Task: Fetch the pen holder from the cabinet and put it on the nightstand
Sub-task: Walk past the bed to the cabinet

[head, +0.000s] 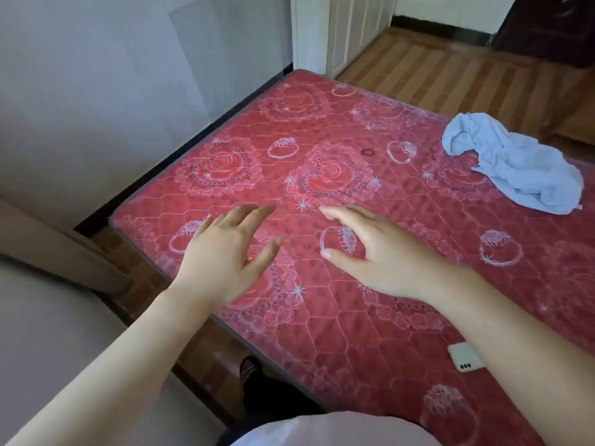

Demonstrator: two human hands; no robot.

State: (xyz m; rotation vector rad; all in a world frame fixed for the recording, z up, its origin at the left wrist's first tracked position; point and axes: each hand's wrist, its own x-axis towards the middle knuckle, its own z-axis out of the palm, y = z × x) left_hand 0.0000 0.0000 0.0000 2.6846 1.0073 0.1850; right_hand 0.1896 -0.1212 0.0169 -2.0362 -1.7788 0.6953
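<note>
My left hand and my right hand hover palm-down over a red rose-patterned mattress, fingers spread and holding nothing. No pen holder shows in this view. A white cabinet or door panel stands at the far end of the room, past the mattress corner. No nightstand can be made out with certainty.
A crumpled light-blue cloth lies on the mattress at the right. A white phone rests under my right forearm. A small dark hair tie sits mid-mattress. A beige surface fills the left. Wooden floor lies beyond.
</note>
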